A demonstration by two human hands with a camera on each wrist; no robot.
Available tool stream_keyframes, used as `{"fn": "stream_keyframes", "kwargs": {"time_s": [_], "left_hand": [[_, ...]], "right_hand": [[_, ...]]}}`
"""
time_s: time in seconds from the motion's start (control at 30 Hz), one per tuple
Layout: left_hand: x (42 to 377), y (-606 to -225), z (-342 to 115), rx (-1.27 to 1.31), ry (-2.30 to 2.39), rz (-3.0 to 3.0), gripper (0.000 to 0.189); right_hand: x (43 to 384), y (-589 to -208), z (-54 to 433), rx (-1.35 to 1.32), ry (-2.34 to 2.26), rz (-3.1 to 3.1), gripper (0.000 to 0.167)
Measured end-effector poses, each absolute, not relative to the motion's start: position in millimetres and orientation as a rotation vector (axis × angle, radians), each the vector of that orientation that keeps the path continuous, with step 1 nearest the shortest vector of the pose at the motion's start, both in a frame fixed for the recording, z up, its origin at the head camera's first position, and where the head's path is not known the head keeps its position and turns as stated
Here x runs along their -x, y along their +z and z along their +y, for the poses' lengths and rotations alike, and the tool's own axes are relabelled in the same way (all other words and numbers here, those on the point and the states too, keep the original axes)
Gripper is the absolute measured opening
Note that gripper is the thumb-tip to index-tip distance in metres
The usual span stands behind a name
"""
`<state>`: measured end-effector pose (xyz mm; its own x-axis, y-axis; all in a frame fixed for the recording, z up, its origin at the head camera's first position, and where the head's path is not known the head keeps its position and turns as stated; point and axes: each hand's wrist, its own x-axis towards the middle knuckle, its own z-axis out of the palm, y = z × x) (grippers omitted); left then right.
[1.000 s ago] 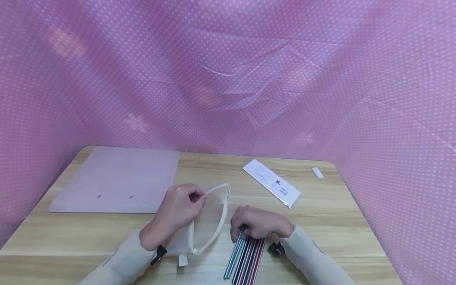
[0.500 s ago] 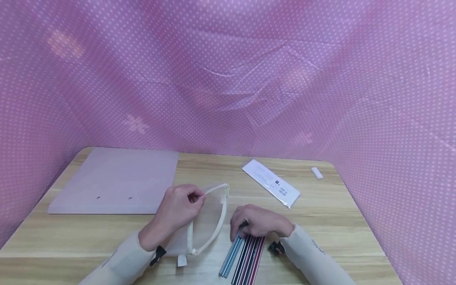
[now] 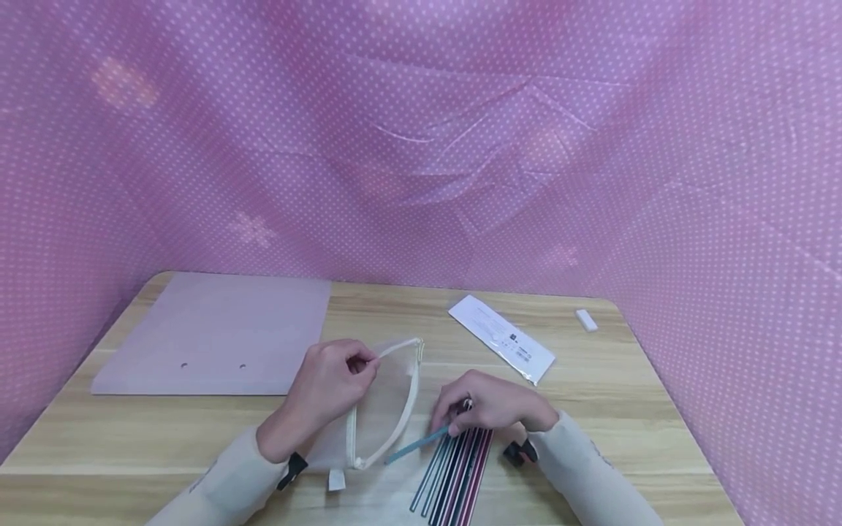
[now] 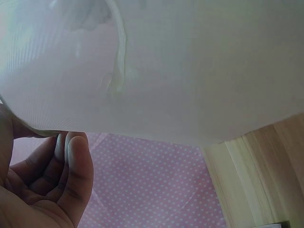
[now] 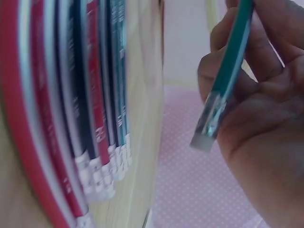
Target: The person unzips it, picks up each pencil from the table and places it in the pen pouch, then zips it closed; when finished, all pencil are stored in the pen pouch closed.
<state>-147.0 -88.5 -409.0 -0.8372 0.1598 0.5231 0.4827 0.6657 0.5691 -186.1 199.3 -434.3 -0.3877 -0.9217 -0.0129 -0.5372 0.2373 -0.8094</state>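
Observation:
My left hand (image 3: 335,380) pinches the upper edge of a translucent zip pouch (image 3: 384,416), whose mouth gapes toward the right. In the left wrist view the pouch's sheer wall (image 4: 190,85) fills most of the picture above the fingers. My right hand (image 3: 490,402) holds a green pencil (image 3: 417,443), its far end slanting down to the left near the pouch's zipper rim. The right wrist view shows this pencil's metal ferrule and white eraser (image 5: 205,130) by the palm. Below that hand lies a row of pencils (image 3: 457,478) in red, black and green, with white erasers at one end.
A pale folder (image 3: 224,329) with two holes lies at the back left of the wooden table (image 3: 388,307). At the back right are a white printed packet (image 3: 503,337) and a small white eraser block (image 3: 586,320). Pink dotted cloth (image 3: 421,146) surrounds the table.
My right hand has lifted one green pencil off the row and swung its far end left toward the pouch. The left hand has stayed at the pouch's edge.

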Motion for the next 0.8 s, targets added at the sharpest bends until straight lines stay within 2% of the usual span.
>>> {"fn": "stream_keyframes", "kwargs": {"time_s": [0.37,0.8], "left_hand": [[147.2,-407.4,-87.9,0.474,-1.039,-2.470,0.008],[147.6,-403.7,-90.7,0.445,-1.048,-2.444,0.007]], "right_hand": [[186.2,-430.3,203.3,0.951,-1.587,1.994,0.035],[190.6,-432.5,203.0,0.723,-1.523,2.038,0.036]]}}
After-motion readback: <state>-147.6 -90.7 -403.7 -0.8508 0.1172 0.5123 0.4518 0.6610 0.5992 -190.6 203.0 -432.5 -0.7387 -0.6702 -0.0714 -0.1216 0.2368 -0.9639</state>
